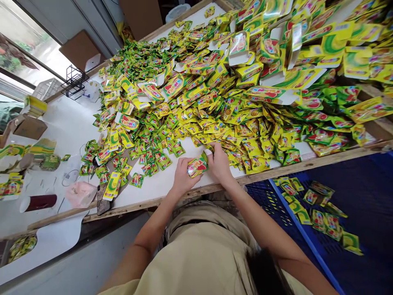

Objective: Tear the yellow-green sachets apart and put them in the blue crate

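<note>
My left hand [183,176] is wrapped round a small green and yellow box [197,166] with red fruit printed on it, over the white table's [159,187] front edge. At the box's right end, my right hand [218,163] is closed, its thumb by the box opening. A bit of yellow shows at its fingertips, too small to make out. Just beyond both hands lie yellow packets [253,147] in a heap. Small green packets [162,160] lie to the left of my left hand.
Flat and folded boxes [273,49] pile up at the back right. Blue crates [322,262] with packs stand below the table on the right. A phone [103,200], a pink bag [80,194], a dark red cup [39,202] and a jar [46,162] are at left.
</note>
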A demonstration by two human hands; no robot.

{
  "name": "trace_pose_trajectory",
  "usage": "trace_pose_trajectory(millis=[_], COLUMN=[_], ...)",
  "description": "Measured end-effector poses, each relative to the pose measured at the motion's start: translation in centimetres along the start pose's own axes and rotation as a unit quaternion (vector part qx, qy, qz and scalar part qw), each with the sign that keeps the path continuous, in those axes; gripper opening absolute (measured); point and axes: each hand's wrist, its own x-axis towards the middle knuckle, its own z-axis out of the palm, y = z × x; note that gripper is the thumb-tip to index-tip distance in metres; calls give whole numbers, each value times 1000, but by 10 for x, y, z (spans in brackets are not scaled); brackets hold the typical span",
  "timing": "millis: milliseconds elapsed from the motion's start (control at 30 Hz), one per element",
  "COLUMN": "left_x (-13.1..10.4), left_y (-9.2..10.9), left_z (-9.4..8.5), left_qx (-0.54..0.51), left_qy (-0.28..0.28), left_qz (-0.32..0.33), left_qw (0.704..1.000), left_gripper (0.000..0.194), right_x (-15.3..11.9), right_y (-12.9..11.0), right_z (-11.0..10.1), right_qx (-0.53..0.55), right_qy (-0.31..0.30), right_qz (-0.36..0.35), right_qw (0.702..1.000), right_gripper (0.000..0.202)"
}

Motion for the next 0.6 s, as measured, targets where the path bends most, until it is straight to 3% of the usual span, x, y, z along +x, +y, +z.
trace_pose_trajectory(millis=[133,300,400,500,600], left_x=[-2,-1,-1,-1,1], left_y=[-1,1,5,9,11], left_z=[0,0,0,1,6], left_qx=[11,72,161,219,214], left_qy=[30,22,-22,-58,-57], left_qz=[-4,9,-34,-77,-106], left_qw=[999,997,986,971,969], left_gripper=[53,55,60,59,53], right_x=[3,7,8,10,13], right_y=[8,8,5,5,5], right_z=[-12,-20,-21,-23,-24], right_qx=[92,219,281,252,197], right_qy=[-141,-117,-166,-222,-195], right_qz=[-19,16,-19,-91,-103], right_qw=[986,969,945,937,955], right_gripper=[27,22,25,35,40])
